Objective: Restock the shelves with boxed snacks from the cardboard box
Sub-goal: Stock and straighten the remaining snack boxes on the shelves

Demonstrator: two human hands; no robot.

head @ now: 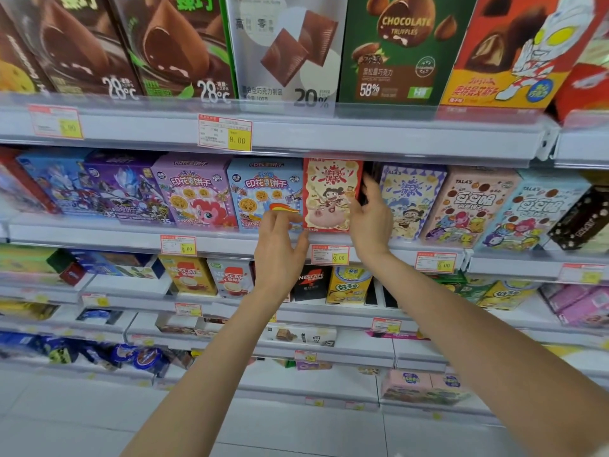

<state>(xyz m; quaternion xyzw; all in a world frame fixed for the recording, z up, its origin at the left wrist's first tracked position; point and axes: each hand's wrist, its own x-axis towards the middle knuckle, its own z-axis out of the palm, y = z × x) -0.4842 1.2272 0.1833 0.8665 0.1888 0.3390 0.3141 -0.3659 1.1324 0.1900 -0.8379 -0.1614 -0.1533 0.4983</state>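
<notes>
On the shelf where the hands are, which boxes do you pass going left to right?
Blue hero box → purple hero box → pink pony box → blue pony box → red box → lilac box → peach box → pale blue box → black box.
</notes>
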